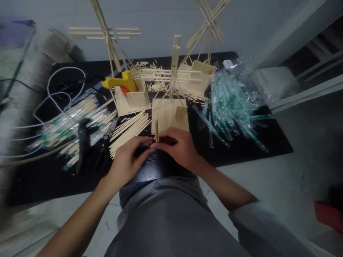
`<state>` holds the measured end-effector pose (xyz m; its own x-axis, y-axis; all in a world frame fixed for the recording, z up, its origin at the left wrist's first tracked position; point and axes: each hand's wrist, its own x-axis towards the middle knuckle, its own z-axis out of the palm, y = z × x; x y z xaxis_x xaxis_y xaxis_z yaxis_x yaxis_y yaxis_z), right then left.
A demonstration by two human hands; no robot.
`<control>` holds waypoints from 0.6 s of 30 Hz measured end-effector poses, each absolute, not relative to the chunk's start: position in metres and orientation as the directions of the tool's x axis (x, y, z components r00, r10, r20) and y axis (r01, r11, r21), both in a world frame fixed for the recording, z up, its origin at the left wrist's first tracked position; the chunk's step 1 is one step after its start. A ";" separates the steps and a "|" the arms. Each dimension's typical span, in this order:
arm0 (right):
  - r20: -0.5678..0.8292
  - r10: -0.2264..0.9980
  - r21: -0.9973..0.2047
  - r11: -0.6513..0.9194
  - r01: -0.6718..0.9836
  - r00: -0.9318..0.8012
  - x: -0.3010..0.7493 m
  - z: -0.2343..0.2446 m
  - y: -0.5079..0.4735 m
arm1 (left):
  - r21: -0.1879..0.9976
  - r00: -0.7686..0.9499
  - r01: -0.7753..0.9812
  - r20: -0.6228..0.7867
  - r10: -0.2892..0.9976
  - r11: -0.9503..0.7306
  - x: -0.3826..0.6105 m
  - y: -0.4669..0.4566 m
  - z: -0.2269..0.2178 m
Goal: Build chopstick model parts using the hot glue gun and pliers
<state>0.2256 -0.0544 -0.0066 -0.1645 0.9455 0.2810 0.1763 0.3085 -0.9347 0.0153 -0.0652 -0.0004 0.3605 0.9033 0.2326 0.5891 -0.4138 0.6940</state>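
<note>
My left hand point(129, 156) and my right hand point(180, 145) meet at the front of the black table. Between their fingertips stands a small upright piece of wooden sticks point(157, 129). My right thumb and fingers pinch it from the right, and my left thumb and fingers close on its lower end, which is partly hidden. Just beyond lies a flat panel of wooden sticks point(167, 114), with a small stick piece point(181, 112) on it and a stick tower point(174, 66) rising at its back. Left of the panel lie loose wooden sticks point(131, 130).
A yellow glue gun point(122, 82) rests on a stick-built base point(134, 101). Black-handled scissors point(103, 148), a black tool point(83, 142) and wrapped sticks point(72, 117) are at left. Green-printed plastic wrappers point(230, 100) pile at right. Windmill-like stick models point(209, 23) stand behind.
</note>
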 end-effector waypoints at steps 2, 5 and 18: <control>0.264 0.946 -0.939 0.296 0.174 -0.185 0.225 -0.007 -0.055 | 0.714 0.378 0.568 0.215 0.900 -0.410 0.017 -0.065 -0.009; 0.267 0.943 -0.938 0.301 0.169 -0.196 0.223 -0.007 -0.057 | 0.718 0.401 0.548 0.224 0.888 -0.429 0.017 -0.063 -0.013; 0.343 0.919 -0.879 0.388 0.278 -0.197 0.220 -0.012 -0.059 | 0.698 0.334 0.543 0.330 0.883 -0.467 0.022 -0.068 -0.019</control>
<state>0.2198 -0.0589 -0.0121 -0.1972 0.9185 0.3427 0.2782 0.3876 -0.8788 0.0218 -0.0685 -0.0185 0.3339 0.8829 0.3303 0.5431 -0.4665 0.6982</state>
